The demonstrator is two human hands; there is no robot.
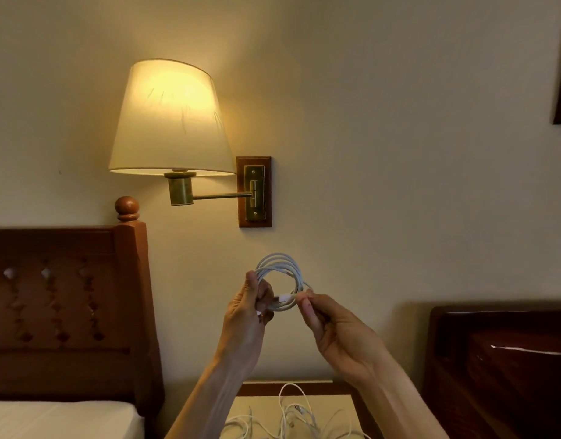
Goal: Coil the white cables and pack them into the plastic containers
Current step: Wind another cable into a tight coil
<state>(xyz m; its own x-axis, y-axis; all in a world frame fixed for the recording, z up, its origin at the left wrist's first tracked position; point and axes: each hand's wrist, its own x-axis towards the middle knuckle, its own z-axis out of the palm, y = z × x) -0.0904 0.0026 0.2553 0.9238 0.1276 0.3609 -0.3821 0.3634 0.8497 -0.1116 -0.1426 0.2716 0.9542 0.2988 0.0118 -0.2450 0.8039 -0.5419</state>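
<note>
From the head view, a person holds a coiled white cable (280,282) up in the lower centre of the frame, the left hand (247,315) gripping the coil's left side with curled fingers while the right hand (336,331) pinches its right side between thumb and fingertips. Below the hands, at the bottom centre, loose white cables (291,419) lie tangled on a nightstand (336,403). A lit wall lamp (170,122) glows at upper left, above a wooden headboard (60,312).
</note>
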